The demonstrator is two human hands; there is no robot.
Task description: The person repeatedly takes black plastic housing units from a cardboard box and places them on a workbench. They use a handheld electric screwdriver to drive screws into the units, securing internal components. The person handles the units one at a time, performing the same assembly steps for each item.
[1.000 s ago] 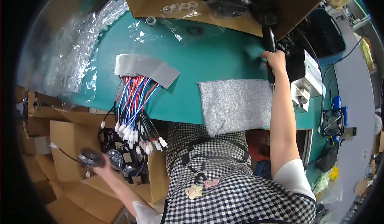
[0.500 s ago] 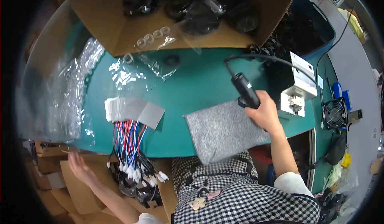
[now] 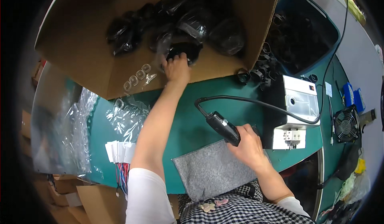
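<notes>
My left hand (image 3: 177, 69) reaches into the large cardboard box (image 3: 132, 66), its fingers curled over the near edge of a black rounded part (image 3: 185, 51) with clear plastic beside it. The exact grip is partly hidden. My right hand (image 3: 249, 147) is wrapped round a black corded hand tool (image 3: 224, 129), held over a grey felt cloth (image 3: 216, 170). The tool's thick black cord (image 3: 248, 99) leaves its far left end and arcs right. Several other black parts in clear bags (image 3: 196, 24) lie deeper in the box.
A white-and-black box-shaped device (image 3: 298, 100) stands at right, before a blue bin (image 3: 336, 36) of black parts. Left of my arm lie clear plastic bags (image 3: 126, 116) and white flat pieces with coloured wires (image 3: 120, 151). Clear rings (image 3: 140, 74) sit on the cardboard. A small fan (image 3: 346, 124) lies far right.
My left hand has swung from the lower left, where it was open, up into the cardboard box. My right hand still holds the tool, now somewhat left and lower. The whole view has shifted.
</notes>
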